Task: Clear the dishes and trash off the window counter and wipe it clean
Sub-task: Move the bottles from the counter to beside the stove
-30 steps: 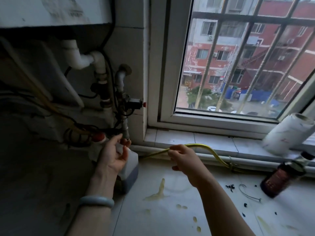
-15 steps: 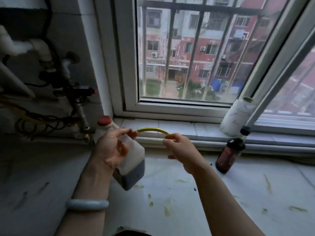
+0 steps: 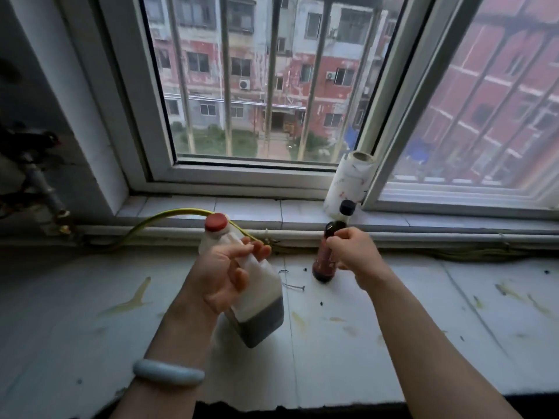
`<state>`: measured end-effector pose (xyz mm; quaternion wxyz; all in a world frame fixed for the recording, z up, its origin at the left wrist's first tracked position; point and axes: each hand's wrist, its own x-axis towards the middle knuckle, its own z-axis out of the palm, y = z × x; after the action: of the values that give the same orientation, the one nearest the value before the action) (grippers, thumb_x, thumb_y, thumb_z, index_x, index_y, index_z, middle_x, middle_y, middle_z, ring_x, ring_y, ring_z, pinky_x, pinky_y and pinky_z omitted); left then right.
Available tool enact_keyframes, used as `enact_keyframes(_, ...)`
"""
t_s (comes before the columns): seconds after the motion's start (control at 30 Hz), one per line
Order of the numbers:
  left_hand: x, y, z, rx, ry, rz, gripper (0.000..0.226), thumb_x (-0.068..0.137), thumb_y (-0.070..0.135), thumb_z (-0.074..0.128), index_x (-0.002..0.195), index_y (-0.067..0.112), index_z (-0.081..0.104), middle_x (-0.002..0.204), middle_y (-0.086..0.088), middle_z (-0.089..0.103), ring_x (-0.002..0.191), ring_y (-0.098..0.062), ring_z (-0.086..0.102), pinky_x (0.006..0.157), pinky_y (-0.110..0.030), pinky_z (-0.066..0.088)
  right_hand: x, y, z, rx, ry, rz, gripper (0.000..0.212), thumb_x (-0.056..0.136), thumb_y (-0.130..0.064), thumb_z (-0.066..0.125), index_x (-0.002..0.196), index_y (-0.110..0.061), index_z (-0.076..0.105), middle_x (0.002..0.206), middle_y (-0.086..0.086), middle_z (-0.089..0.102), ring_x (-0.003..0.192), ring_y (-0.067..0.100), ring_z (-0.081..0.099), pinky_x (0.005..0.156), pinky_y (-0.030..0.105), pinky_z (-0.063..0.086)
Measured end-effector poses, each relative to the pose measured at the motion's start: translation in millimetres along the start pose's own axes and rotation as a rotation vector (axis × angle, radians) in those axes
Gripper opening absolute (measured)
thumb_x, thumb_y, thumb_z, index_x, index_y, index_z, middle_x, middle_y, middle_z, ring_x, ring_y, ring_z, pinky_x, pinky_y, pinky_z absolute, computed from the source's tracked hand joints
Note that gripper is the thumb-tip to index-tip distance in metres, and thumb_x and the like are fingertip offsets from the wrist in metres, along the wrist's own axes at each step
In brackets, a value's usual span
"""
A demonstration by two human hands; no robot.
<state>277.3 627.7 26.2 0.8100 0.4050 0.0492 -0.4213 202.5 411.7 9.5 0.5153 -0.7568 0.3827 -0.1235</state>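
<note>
My left hand [image 3: 225, 275] holds a white plastic jug [image 3: 261, 309] with a red cap and dark liquid at its bottom, lifted above the white counter [image 3: 423, 343]. My right hand [image 3: 352, 252] is closed around the neck of a dark brown bottle [image 3: 325, 261] with a black cap, which stands on the counter by the sill. A white roll [image 3: 349, 181] leans against the window frame just behind the bottle. The counter carries yellowish smears and small dark crumbs.
A yellow hose [image 3: 163, 217] arcs along the tiled sill [image 3: 251, 210] from the pipes [image 3: 45, 192] at the left wall. A bent wire piece [image 3: 292, 285] lies on the counter between jug and bottle. The counter's front edge runs along the bottom.
My right hand has let go of the yellow hose and moved right onto the dark bottle. My left hand lifted the jug off the counter. The view swung right, away from the pipes.
</note>
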Motion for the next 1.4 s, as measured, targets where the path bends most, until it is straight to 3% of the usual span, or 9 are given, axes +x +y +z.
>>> enact_keyframes(0.17, 13.8, -12.5, 4.7, 0.027, 0.01, -0.089, 0.025, 0.092, 0.002, 0.047, 0.117, 0.005, 0.051, 0.096, -0.012, 0.062, 0.073, -0.016, 0.071, 0.034, -0.009, 0.041, 23.5, 9.1, -20.3, 0.041, 0.096, 0.041, 0.032, 0.088, -0.013, 0.059, 0.118, -0.01, 0.048, 0.111, 0.009, 0.055, 0.101, 0.024, 0.053, 0.076, 0.036, 0.046)
enact_keyframes(0.33, 24.8, -18.6, 6.1, 0.065, 0.034, -0.148, 0.037, 0.091, 0.002, 0.049, 0.127, 0.005, 0.047, 0.099, -0.015, 0.063, 0.074, -0.018, 0.072, 0.034, -0.012, 0.044, 44.7, 16.2, -19.2, 0.056, 0.111, 0.066, 0.045, 0.087, -0.012, 0.06, 0.128, -0.008, 0.043, 0.109, 0.008, 0.054, 0.096, 0.021, 0.051, 0.062, 0.027, 0.039)
enact_keyframes(0.5, 30.9, -14.9, 5.1, 0.057, 0.032, -0.193, 0.038, 0.091, 0.001, 0.051, 0.128, 0.005, 0.046, 0.102, -0.018, 0.062, 0.074, -0.022, 0.072, 0.035, -0.014, 0.047, 67.0, 20.7, -6.9, 0.114, 0.114, 0.094, 0.051, 0.083, -0.016, 0.067, 0.128, -0.008, 0.043, 0.114, 0.007, 0.051, 0.104, 0.022, 0.051, 0.081, 0.034, 0.044)
enact_keyframes(0.7, 37.6, -8.9, 5.3, 0.039, 0.032, -0.312, 0.015, 0.093, -0.003, 0.048, 0.107, 0.003, 0.051, 0.089, -0.018, 0.064, 0.072, -0.026, 0.073, 0.034, -0.015, 0.047, 93.1, 21.7, 5.8, 0.21, 0.122, 0.085, 0.039, 0.084, -0.019, 0.069, 0.118, -0.018, 0.051, 0.121, 0.007, 0.058, 0.108, 0.025, 0.056, 0.091, 0.04, 0.048)
enact_keyframes(0.83, 39.2, -2.5, 5.0, 0.008, 0.015, -0.354, 0.013, 0.095, -0.002, 0.045, 0.103, -0.001, 0.055, 0.096, -0.022, 0.062, 0.07, -0.026, 0.072, 0.039, -0.015, 0.05, 102.2, 20.5, 11.1, 0.263, 0.128, 0.095, 0.038, 0.089, -0.017, 0.065, 0.125, -0.014, 0.052, 0.117, 0.007, 0.059, 0.107, 0.024, 0.055, 0.088, 0.037, 0.045)
enact_keyframes(0.93, 41.1, -0.2, 4.5, -0.012, 0.011, -0.373, 0.02, 0.095, -0.002, 0.045, 0.114, -0.004, 0.053, 0.109, -0.023, 0.06, 0.069, -0.027, 0.073, 0.041, -0.016, 0.051, 103.6, 22.9, 15.1, 0.208, 0.146, 0.081, 0.039, 0.087, -0.018, 0.066, 0.123, -0.013, 0.053, 0.116, 0.009, 0.06, 0.108, 0.028, 0.057, 0.089, 0.039, 0.047)
enact_keyframes(1.1, 47.3, 2.0, 3.1, -0.028, 0.022, -0.342, 0.037, 0.096, 0.0, 0.045, 0.133, -0.005, 0.043, 0.109, -0.022, 0.062, 0.069, -0.029, 0.072, 0.039, -0.017, 0.052, 94.2, 30.1, 21.7, 0.118, 0.138, 0.064, 0.037, 0.083, -0.021, 0.067, 0.118, -0.017, 0.055, 0.112, 0.008, 0.061, 0.105, 0.027, 0.058, 0.094, 0.046, 0.049)
enact_keyframes(1.2, 47.8, 2.3, 3.7, -0.011, 0.029, -0.332, 0.04, 0.096, 0.002, 0.046, 0.135, -0.002, 0.044, 0.121, -0.023, 0.059, 0.067, -0.028, 0.073, 0.04, -0.018, 0.053, 80.2, 31.5, 24.8, 0.114, 0.148, 0.044, 0.035, 0.084, -0.021, 0.067, 0.115, -0.018, 0.053, 0.112, 0.007, 0.061, 0.106, 0.026, 0.058, 0.095, 0.045, 0.049)
enact_keyframes(1.4, 48.9, 5.7, 8.8, 0.012, 0.055, -0.321, 0.037, 0.095, 0.004, 0.047, 0.132, 0.0, 0.048, 0.123, -0.022, 0.059, 0.066, -0.028, 0.073, 0.036, -0.016, 0.049, 62.4, 35.8, 28.0, 0.194, 0.093, -0.026, 0.032, 0.085, -0.016, 0.069, 0.112, -0.021, 0.053, 0.111, 0.007, 0.061, 0.108, 0.025, 0.058, 0.1, 0.048, 0.047)
